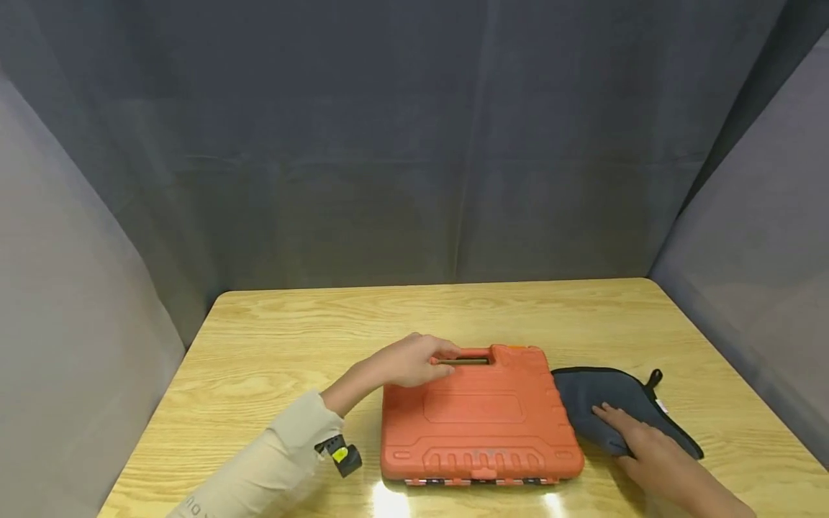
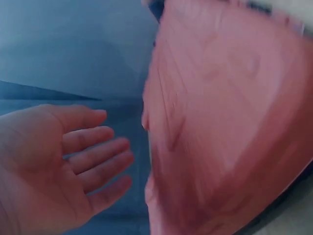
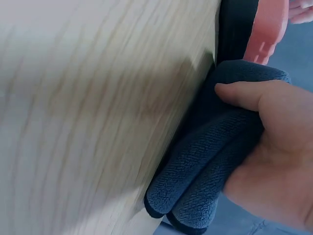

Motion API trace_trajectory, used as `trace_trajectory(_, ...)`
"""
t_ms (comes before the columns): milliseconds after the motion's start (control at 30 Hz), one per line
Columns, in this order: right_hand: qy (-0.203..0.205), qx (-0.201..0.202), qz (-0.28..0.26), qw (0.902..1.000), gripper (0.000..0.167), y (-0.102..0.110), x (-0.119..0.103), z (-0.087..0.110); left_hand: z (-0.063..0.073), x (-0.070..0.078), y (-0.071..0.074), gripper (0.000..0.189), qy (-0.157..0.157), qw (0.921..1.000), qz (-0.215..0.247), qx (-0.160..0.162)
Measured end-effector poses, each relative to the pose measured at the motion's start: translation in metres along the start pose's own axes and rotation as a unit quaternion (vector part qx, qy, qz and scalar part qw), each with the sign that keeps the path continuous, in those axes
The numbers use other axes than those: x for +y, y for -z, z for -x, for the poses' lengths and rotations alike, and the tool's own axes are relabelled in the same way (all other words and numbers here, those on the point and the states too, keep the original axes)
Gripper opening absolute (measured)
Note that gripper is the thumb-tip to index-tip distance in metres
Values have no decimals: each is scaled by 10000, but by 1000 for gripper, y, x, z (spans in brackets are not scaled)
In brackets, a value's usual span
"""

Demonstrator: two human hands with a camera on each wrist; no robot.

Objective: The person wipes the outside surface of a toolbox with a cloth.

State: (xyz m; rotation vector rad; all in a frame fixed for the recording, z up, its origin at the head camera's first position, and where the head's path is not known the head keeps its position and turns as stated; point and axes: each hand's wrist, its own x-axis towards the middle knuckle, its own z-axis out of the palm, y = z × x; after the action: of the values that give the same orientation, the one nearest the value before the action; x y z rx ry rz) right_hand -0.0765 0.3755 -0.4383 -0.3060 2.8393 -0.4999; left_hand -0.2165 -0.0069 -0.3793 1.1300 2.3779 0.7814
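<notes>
A red-orange plastic carry case (image 1: 473, 432) lies flat on the table, its latches facing me and its handle (image 1: 475, 352) at the far side. My left hand (image 1: 408, 360) is at the left end of that handle. In the left wrist view the fingers of the left hand (image 2: 63, 161) are loosely extended beside the case (image 2: 220, 98), with a gap between. To the right of the case is a folded dark blue cloth (image 1: 583, 396) with black trim and a loop. My right hand (image 1: 654, 450) rests on it, thumb against the near side of the cloth (image 3: 195, 166); its fingers are hidden in the right wrist view.
The wood-grain table (image 1: 291, 324) runs back to a dark grey curtain (image 1: 388, 180). Pale panels stand at the left (image 1: 65, 288) and right (image 1: 764, 252). A small black wrist camera (image 1: 343, 457) sits at the left sleeve's cuff.
</notes>
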Motion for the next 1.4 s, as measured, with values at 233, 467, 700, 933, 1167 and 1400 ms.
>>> trace_trajectory(233, -15, -155, 97, 9998, 61, -2, -7, -5, -34, -25, -9, 44, 331, 9978, -566, 36)
trace_trajectory(467, -94, -216, -148, 9996, 61, -2, -11, -8, -48, -43, -21, 28, 417, 9946, -943, -146)
trace_trajectory(700, -261, -149, -345, 9990, 61, -5, -15, -9, -42, -48, -22, 23, 743, 9944, -725, -197)
trace_trajectory(933, -291, -60, -469, 9985, 62, -4, -15, -10, -33, -47, -14, 25, 623, 9964, -458, -357)
trace_trajectory(1167, -324, -93, -726, 9968, 62, -3, -11, -10, -26, -30, 6, 24, 415, 9928, -886, 692)
trace_trajectory(1400, -353, -70, -715, 9968, 62, -4, -8, -12, -18, -10, 29, 23, 218, 9601, -2216, 1689)
